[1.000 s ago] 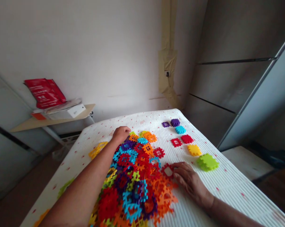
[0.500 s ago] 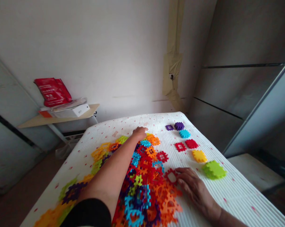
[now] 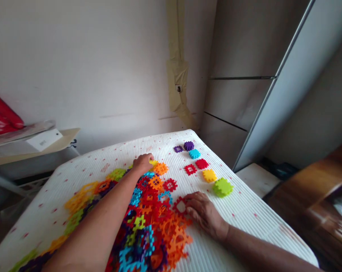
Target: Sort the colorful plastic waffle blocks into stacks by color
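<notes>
My left hand [image 3: 143,163] reaches to the far end of a heap of interlocking plastic tiles. Its fingers curl around the edge of a yellow tile [image 3: 153,163], next to an orange tile [image 3: 161,168]. Nearer me, my right hand [image 3: 205,212] lies low on the table with its fingers stretched out. Their tips touch the right edge of a red tile with an open middle [image 3: 177,206]. Orange tiles [image 3: 175,238], blue tiles [image 3: 136,196] and other colours overlap in the heap. My left forearm hides part of it.
Right of the heap, in a row, are a purple stack [image 3: 189,145], a blue one [image 3: 194,153], a red one [image 3: 201,163], a yellow one [image 3: 209,175] and a green one [image 3: 223,187]. Window-patterned purple [image 3: 178,149] and red [image 3: 190,169] tiles lie alongside. A grey cabinet [image 3: 233,94] stands beyond.
The view has swung to the right, so things appear further left. My left hand's fingers have drawn in at the yellow tile. My right hand stays by the red tile.
</notes>
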A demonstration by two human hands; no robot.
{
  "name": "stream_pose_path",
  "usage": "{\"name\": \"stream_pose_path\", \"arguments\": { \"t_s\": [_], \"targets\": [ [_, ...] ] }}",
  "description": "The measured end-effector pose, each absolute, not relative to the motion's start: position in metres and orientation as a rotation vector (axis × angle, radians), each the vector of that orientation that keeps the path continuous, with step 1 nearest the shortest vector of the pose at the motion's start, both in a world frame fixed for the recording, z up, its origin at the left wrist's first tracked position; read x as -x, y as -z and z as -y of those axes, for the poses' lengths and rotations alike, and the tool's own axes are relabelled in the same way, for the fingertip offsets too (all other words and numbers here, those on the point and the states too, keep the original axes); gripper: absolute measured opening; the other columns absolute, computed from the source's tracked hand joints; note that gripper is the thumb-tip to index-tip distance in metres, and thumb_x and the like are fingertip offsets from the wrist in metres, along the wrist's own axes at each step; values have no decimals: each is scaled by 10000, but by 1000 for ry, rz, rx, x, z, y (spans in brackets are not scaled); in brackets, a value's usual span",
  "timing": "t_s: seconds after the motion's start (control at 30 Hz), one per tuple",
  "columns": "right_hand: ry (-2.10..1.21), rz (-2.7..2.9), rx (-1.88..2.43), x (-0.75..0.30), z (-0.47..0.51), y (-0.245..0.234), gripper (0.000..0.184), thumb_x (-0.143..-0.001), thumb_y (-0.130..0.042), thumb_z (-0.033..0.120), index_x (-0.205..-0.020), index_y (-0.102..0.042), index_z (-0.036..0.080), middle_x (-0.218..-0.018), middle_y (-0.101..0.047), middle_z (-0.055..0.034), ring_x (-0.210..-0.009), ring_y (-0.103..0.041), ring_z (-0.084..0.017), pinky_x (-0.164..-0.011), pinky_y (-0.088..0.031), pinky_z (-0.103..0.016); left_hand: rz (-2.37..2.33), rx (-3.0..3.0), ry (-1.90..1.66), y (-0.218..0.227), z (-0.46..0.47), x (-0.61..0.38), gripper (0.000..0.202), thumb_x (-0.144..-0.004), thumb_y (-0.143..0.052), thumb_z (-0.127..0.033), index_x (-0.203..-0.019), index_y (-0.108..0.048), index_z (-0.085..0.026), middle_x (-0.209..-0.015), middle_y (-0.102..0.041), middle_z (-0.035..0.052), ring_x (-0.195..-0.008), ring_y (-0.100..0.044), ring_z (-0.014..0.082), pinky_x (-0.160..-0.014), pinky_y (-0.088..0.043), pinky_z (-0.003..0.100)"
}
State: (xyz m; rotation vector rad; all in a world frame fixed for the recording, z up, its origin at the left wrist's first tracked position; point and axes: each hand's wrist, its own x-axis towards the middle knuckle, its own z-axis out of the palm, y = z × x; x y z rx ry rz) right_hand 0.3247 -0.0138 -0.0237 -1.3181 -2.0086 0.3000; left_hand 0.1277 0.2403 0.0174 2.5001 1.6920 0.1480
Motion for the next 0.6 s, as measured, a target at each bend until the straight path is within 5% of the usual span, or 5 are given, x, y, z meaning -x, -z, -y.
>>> {"name": "stream_pose_path", "arguments": {
  "t_s": [0.27,0.6],
  "targets": [
    [-261,2024,1313,-324,15,22,339,-960,-315,355,-867,-602,200,-994,-640,-83,-898,-567,-183,-812,-433,-351,-1575,-2568,-348,-28,-224,-116,207,-735,-529,-161,-856,-672,-249,-849,-702,-12,-831,-615,149,-731,-417,217],
    [-202,2062,1271,-324,14,22,332,-961,-321,337,-879,-612,200,-989,-648,-90,-885,-581,-181,-795,-456,-344,-1602,-2548,-577,-45,-194,-80,256,-829,-474,-257,-969,-686,-224,-1024,-652,45,-946,-601,172,-856,-430,249]
  ]
}}
